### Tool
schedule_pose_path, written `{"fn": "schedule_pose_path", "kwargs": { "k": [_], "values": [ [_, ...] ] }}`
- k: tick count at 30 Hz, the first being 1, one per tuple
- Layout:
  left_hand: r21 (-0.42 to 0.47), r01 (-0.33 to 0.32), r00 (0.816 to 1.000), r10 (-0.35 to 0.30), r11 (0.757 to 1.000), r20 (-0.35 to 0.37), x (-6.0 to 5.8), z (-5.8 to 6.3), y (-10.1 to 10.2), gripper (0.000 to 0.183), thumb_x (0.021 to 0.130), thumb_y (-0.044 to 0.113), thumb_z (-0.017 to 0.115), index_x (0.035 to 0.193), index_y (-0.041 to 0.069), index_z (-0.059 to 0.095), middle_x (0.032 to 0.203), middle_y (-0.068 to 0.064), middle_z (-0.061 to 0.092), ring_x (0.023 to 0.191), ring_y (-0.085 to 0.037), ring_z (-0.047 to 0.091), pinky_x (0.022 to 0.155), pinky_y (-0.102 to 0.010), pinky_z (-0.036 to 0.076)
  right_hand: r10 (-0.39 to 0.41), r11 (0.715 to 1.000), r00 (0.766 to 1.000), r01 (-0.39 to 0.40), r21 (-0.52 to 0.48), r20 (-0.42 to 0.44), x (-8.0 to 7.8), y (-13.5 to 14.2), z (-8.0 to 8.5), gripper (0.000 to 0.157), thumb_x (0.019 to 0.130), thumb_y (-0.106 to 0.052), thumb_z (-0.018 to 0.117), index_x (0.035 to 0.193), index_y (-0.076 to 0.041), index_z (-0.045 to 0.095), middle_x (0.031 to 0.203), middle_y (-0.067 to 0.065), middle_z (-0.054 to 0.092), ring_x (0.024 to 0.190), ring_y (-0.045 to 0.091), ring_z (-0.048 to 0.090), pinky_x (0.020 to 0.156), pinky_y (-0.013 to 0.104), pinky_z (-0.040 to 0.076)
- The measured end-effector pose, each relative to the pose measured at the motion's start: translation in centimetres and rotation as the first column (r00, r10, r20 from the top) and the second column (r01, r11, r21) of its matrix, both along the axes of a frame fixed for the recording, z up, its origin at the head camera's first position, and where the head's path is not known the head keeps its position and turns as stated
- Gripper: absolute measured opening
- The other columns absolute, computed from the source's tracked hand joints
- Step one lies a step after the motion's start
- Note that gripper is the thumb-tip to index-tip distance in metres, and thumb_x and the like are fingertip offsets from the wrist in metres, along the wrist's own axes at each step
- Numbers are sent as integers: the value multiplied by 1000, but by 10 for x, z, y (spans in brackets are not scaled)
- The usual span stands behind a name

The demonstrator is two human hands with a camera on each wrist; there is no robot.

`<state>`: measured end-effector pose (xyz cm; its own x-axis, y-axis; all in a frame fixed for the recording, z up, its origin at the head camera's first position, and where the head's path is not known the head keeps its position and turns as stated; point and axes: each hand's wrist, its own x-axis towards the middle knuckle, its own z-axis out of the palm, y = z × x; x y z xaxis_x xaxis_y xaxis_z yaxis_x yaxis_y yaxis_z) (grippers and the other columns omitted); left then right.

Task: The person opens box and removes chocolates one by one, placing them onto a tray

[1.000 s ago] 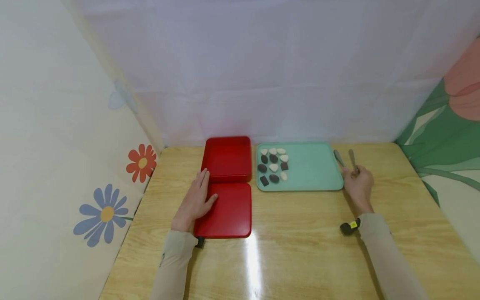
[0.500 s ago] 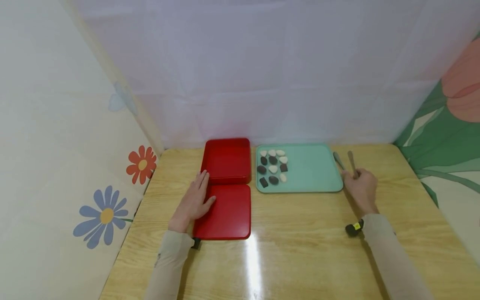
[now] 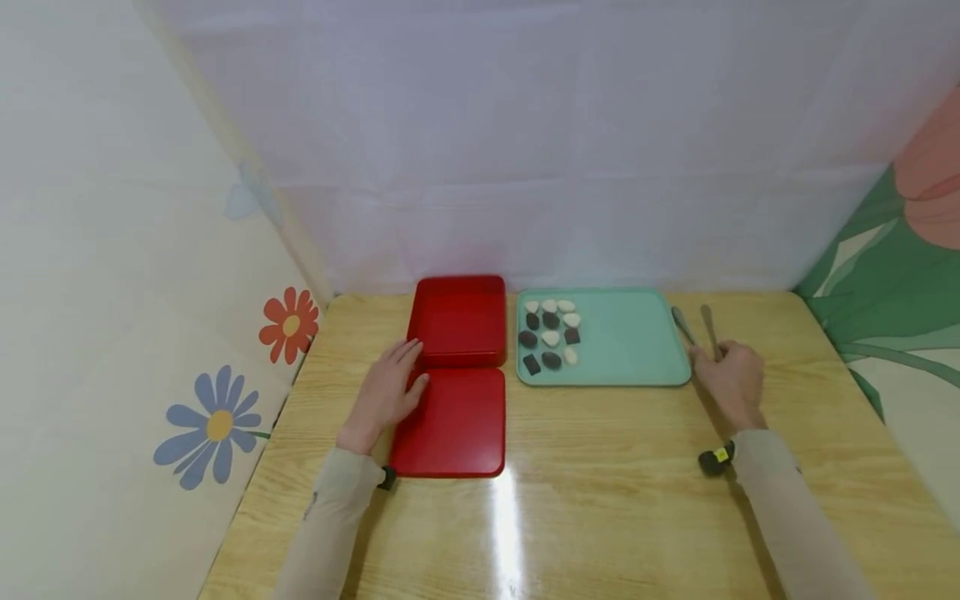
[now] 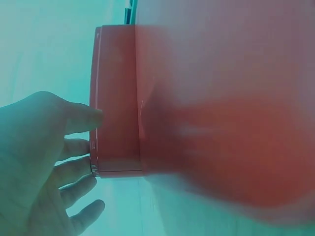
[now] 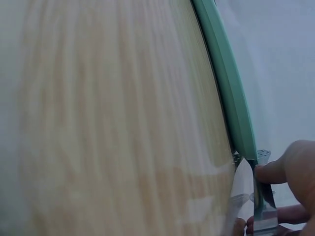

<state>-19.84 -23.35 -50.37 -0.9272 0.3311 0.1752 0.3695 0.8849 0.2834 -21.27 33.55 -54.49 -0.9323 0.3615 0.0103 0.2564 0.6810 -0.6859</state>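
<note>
In the head view my left hand [image 3: 380, 398] lies at the left side of a deep red box [image 3: 456, 321], its fingers extended by the near left corner. The left wrist view shows the thumb [image 4: 86, 118] at the box's edge and the other fingers spread. A flat red lid [image 3: 450, 425] lies directly in front of the box. At the far right my right hand [image 3: 727, 377] holds metal tongs [image 3: 708, 323] by their sides, both arms pointing away and spread apart. Beside that hand is the right end of a mint-green tray [image 3: 626, 337].
Rows of small dark and white pieces [image 3: 551, 338], several of each, sit on the tray's left part. The wooden table [image 3: 600, 500] ends at a pale hanging cloth [image 3: 525, 150] behind. Flower-printed panels [image 3: 220, 425] stand at both sides.
My left hand has shifted slightly, its thumb drawing back towards the lid's left edge. My right hand has moved a little to the right and holds the tongs throughout. Box, lid and tray stay put.
</note>
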Motion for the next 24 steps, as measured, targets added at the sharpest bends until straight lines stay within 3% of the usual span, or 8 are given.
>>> {"fn": "schedule_pose_path", "kwargs": {
  "k": [7, 12, 15, 21, 24],
  "values": [
    [57, 11, 998, -8, 998, -55, -12, 4, -2, 54, 105, 24, 67, 149, -6, 57, 159, -24, 53, 146, -46, 49, 119, -65, 42, 17, 1000, 1000, -17, 10, -17, 1, 5, -1, 66, 103, -46, 65, 127, 15, 67, 109, 34, 70, 98, 45, 66, 75, 52, 56],
    [39, -18, 995, 22, 999, -94, -20, 8, -7, 58, 107, 35, 62, 152, -2, 55, 157, -21, 54, 144, -44, 50, 118, -66, 41, 32, 999, 999, -32, -9, -3, 1, 6, 1, 70, 104, -45, 63, 135, 18, 61, 119, 39, 67, 110, 52, 65, 88, 64, 57],
    [20, -44, 994, 46, 999, -95, -21, 16, -11, 63, 108, 41, 59, 155, 1, 53, 159, -21, 53, 146, -45, 48, 120, -67, 37, 41, 999, 999, -41, 14, 4, -1, 6, 4, 73, 105, -45, 62, 140, 18, 56, 124, 39, 64, 116, 54, 63, 96, 67, 54],
    [-7, -66, 992, 65, 998, -106, -29, 34, -17, 72, 107, 52, 55, 160, 3, 47, 164, -22, 47, 153, -48, 39, 123, -69, 31, 137, 983, 988, -127, 135, -74, -2, 6, 25, 81, 103, -53, 64, 140, 18, 57, 130, 39, 63, 118, 56, 61, 95, 69, 52],
    [-13, -63, 990, 60, 998, -130, -38, 42, -19, 74, 106, 54, 55, 162, 6, 46, 166, -21, 45, 155, -49, 36, 124, -70, 28, 212, 966, 974, -196, 171, -84, -3, 5, 44, 92, 101, -62, 63, 148, 16, 50, 143, 41, 54, 131, 60, 51, 104, 74, 44]
  ]
}}
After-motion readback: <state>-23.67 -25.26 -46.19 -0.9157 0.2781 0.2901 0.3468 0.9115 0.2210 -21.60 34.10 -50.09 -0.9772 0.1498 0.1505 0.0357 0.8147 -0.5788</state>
